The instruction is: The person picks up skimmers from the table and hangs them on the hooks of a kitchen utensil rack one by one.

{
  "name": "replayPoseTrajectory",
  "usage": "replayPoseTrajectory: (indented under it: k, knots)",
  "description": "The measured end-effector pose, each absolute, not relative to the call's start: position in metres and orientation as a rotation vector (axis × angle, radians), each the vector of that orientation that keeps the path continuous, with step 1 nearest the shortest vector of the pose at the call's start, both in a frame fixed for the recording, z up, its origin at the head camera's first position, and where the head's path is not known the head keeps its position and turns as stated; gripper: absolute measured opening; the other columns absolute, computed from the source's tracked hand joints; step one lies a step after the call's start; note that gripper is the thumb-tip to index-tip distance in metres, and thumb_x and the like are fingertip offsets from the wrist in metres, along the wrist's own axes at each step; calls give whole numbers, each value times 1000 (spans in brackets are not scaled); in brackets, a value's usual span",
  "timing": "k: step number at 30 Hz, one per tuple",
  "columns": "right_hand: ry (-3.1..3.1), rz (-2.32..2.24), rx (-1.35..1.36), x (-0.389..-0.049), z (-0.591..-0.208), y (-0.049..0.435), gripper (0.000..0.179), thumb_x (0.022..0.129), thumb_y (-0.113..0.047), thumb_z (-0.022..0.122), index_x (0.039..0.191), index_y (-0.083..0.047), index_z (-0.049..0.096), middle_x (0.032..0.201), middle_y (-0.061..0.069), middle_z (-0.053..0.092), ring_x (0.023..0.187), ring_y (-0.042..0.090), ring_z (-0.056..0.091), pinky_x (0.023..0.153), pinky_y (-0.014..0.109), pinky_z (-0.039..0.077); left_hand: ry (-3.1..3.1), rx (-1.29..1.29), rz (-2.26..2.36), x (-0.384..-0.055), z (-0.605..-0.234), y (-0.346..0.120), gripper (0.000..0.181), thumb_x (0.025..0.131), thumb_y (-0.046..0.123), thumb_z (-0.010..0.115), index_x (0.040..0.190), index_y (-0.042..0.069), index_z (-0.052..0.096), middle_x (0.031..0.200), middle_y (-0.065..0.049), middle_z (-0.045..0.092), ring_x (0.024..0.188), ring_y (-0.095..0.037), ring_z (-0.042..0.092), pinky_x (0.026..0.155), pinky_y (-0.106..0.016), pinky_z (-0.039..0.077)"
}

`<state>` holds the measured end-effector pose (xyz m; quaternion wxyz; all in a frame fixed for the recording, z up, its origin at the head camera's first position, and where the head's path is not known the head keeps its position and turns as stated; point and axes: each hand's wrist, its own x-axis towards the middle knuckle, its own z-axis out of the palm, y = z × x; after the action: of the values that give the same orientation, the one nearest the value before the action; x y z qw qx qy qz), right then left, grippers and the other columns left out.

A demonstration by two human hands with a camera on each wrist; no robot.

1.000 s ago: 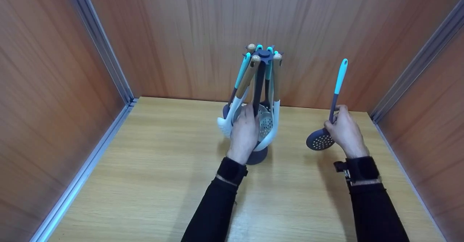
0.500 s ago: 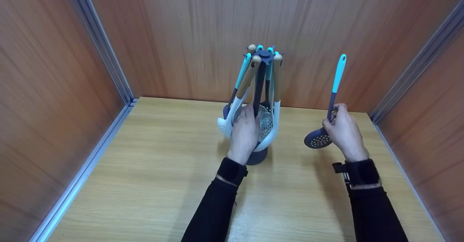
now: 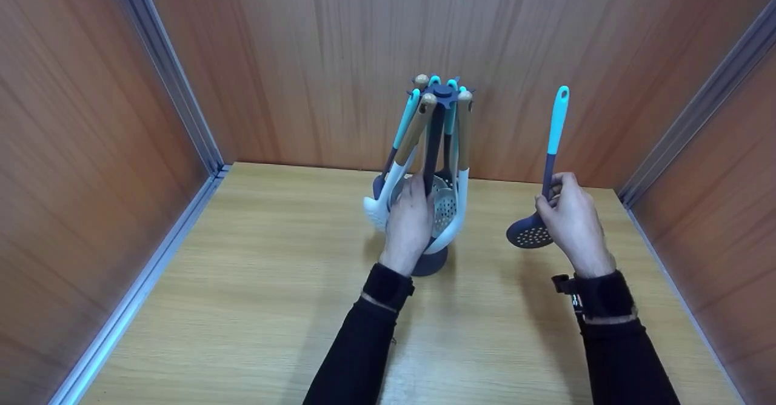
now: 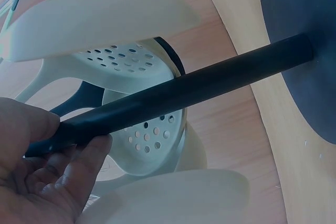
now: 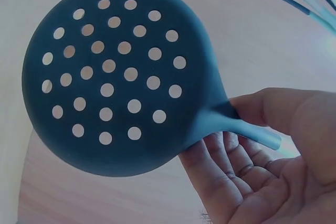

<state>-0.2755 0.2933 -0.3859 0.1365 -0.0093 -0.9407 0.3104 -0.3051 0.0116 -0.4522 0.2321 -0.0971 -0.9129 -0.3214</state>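
Observation:
A dark round-based utensil stand (image 3: 443,92) holds several hanging kitchen utensils with turquoise or wooden handles. My left hand (image 3: 410,223) grips its black central pole (image 4: 173,97), low among the utensil heads. White slotted heads (image 4: 149,140) hang around the pole in the left wrist view. To the right, my right hand (image 3: 573,220) pinches a skimmer (image 5: 118,77) at the neck, between thumb and fingers. Its turquoise handle (image 3: 558,120) points up, and its dark perforated head hangs below the hand, above the table.
The stand's base (image 3: 431,264) rests on a light wooden table (image 3: 273,284). Wood-grain panels (image 3: 303,59) rise behind and on both sides, joined by metal corner strips (image 3: 176,77). A white ladle (image 3: 377,208) hangs on the stand's left side.
My right hand has moved slightly left with the skimmer, whose handle has turned more upright. The left hand and the stand have stayed in place.

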Motion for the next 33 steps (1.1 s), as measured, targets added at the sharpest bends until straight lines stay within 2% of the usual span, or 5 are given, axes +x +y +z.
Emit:
replayPoseTrajectory:
  k: [13,24,30,33]
  knots:
    - [-2680,950,67,-258,-376,277,42,117,-8,69,152,10,54,138,33,72,129,52,77,110,68,67,-2401,-314,-883,-303,-456,12,38,118,11,69,151,-5,60,134,-23,78,112,-37,86,92,-50,73]
    - [-2660,1004,135,-241,-367,261,38,118,-8,69,151,6,56,136,29,74,127,48,78,107,66,69,-2433,-309,-897,-305,-455,13,37,120,12,67,152,-4,59,138,-23,77,113,-37,86,94,-50,73]
    - [-2641,1031,199,-235,-366,255,36,118,-8,71,148,5,58,133,28,76,125,45,78,107,64,70,-2461,-292,-903,-307,-454,12,41,120,13,67,157,-3,58,145,-23,77,119,-36,85,99,-48,73]
    - [-2637,1042,239,-232,-366,252,35,118,-10,70,148,4,58,132,26,76,123,42,78,106,63,70,-2450,-294,-900,-307,-454,12,40,120,13,67,156,-3,58,142,-22,77,118,-36,85,98,-49,73]
